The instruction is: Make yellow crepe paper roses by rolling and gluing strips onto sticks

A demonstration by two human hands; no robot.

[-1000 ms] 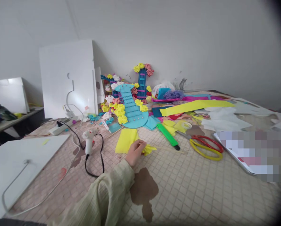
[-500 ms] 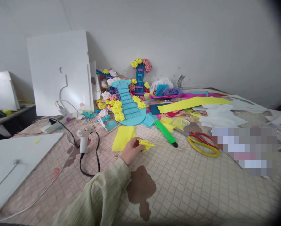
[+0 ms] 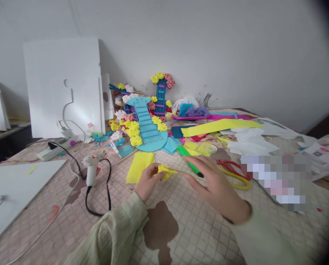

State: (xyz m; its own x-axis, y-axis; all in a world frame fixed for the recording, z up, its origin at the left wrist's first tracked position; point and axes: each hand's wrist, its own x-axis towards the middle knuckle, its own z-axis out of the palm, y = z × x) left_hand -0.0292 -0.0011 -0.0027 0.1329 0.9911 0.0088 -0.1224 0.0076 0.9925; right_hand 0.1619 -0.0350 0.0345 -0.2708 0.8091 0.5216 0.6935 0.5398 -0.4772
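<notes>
My left hand [image 3: 147, 181] is closed on a small yellow paper flower [image 3: 165, 171] fixed on a thin wooden stick [image 3: 185, 172], held just above the table. My right hand [image 3: 214, 184] hovers to the right of it, blurred, fingers stretched toward the stick and holding nothing. A flat yellow paper sheet [image 3: 138, 166] lies just behind my left hand. A green utility knife [image 3: 188, 156] lies beyond my right hand's fingertips.
A white glue gun [image 3: 91, 169] with a black cord stands to the left. A blue paper guitar [image 3: 148, 124] with paper flowers sits at the back, amid coloured paper strips. Red and yellow scissors [image 3: 232, 171], a white foam board [image 3: 62, 85] and a power strip [image 3: 54, 149] are nearby.
My right hand has come into view from the right and reached toward the stick. My left hand has lifted the yellow flower slightly. The view has shifted a little rightward.
</notes>
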